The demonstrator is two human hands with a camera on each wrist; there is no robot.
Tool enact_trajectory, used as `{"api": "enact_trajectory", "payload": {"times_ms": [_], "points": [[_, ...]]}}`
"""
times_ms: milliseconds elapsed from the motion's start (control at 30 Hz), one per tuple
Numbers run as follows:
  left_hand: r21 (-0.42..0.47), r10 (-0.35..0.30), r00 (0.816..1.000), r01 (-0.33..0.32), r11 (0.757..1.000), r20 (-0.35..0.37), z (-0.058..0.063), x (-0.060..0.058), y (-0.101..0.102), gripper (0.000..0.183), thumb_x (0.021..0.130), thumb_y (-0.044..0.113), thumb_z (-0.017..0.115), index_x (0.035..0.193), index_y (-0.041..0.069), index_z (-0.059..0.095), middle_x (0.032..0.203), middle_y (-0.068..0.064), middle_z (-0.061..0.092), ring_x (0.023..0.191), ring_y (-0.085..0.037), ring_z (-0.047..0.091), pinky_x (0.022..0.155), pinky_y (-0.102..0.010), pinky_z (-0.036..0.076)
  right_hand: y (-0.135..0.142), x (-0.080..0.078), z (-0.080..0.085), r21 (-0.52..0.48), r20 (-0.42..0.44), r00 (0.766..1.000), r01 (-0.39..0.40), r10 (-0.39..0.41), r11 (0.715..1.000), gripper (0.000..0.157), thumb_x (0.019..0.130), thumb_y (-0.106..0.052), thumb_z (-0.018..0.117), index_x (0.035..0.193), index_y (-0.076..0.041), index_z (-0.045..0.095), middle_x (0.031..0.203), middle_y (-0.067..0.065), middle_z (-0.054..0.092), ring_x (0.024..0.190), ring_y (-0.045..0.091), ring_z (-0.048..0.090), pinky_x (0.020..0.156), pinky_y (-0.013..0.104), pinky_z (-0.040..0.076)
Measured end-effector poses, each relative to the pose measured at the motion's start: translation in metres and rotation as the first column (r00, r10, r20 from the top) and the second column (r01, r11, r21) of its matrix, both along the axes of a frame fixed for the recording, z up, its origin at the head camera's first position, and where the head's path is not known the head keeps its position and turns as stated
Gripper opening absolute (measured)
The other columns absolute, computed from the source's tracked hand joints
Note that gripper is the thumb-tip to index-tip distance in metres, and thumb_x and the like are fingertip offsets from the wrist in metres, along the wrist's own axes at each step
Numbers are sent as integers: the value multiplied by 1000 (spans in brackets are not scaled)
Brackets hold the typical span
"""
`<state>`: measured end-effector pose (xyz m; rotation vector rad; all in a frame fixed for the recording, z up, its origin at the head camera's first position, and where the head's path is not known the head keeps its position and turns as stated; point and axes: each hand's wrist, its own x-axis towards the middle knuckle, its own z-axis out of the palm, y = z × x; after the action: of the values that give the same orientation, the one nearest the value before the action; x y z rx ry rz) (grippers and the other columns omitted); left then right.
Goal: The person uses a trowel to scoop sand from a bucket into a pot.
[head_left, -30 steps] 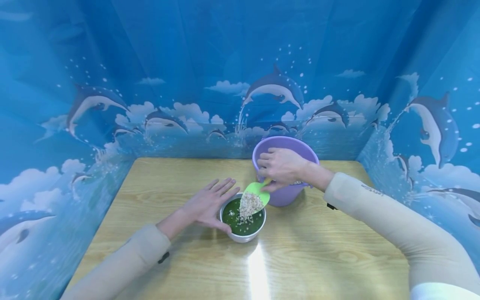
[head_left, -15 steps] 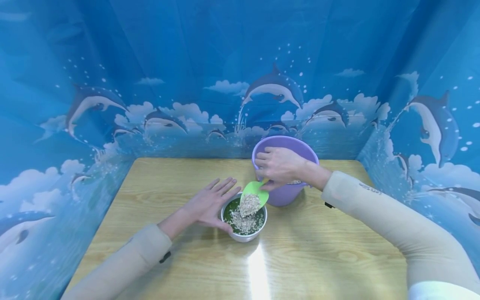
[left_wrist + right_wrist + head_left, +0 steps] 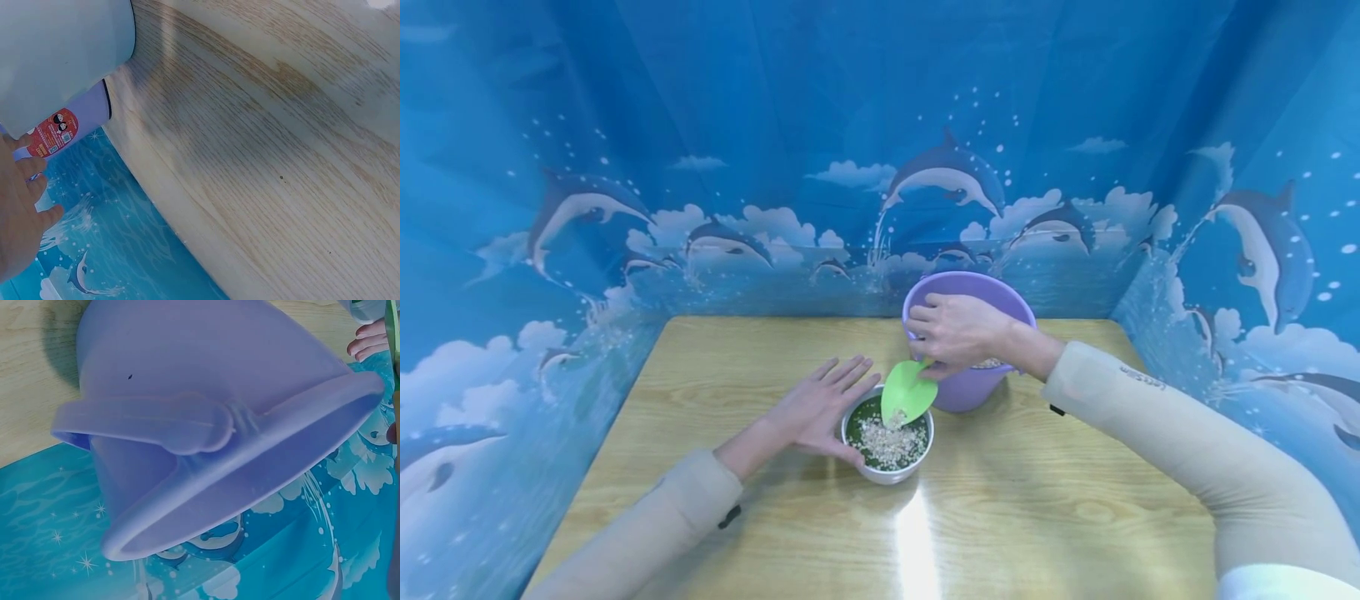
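A white bowl (image 3: 885,477) with green inside stands mid-table, and pale flakes (image 3: 891,446) like oats lie in it. My left hand (image 3: 820,410) rests along the bowl's left side, fingers straight and spread, thumb at the near rim. Over the bowl, my right hand (image 3: 958,332) grips a bright green scoop (image 3: 908,393) by its handle. The scoop is tipped down to the left, with a few flakes at its tip. Just beyond the bowl to the right, a purple bucket (image 3: 206,356) holds more flakes (image 3: 988,364); my right forearm crosses its opening.
The wooden table (image 3: 1037,517) ends at a blue dolphin-print curtain (image 3: 775,125) on the far side and both flanks. The bucket's handle (image 3: 144,422) hangs at its side. A red label (image 3: 55,132) shows on the bucket in the left wrist view.
Flakes have slid off the scoop into the bowl, where they now cover much of the green. The scoop has tipped further and is almost bare. My left hand has stayed at the bowl.
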<state>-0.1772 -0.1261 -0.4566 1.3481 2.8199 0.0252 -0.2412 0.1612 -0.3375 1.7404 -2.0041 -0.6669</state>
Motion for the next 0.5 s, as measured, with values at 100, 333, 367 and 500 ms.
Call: {"api": "enact_trajectory", "payload": {"times_ms": [100,333,367,500], "points": [[12,-6,1000,6,1000,2,0,0,-1,140,70,109,17,169,10,21,176,-19,17,165,-38,20,134,-59,20,0,2,2,11,-35,999,-19,19,1000,48,96,-70,59,98,-25,74,105,-1,76,93,16,69,83,32,59],[9,-10,1000,10,1000,-14,-1,-1,-5,143,66,110,10,168,10,26,175,-21,18,163,-41,25,133,-60,21,1,5,8,54,-109,993,-47,53,997,52,98,-72,54,106,-24,75,113,1,77,98,16,69,83,31,56],[11,-9,1000,9,1000,-14,0,-1,-5,143,66,110,11,168,10,26,175,-21,19,163,-42,26,133,-60,22,2,5,9,56,-116,992,-49,55,997,53,98,-72,54,107,-24,75,114,1,77,99,16,69,83,31,56],[4,0,1000,0,1000,-7,1,0,-6,143,67,110,11,168,10,25,176,-21,17,164,-41,24,133,-60,22,3,6,10,58,-130,990,-51,58,997,54,98,-72,54,110,-24,75,114,0,77,101,16,69,82,30,55]]}}
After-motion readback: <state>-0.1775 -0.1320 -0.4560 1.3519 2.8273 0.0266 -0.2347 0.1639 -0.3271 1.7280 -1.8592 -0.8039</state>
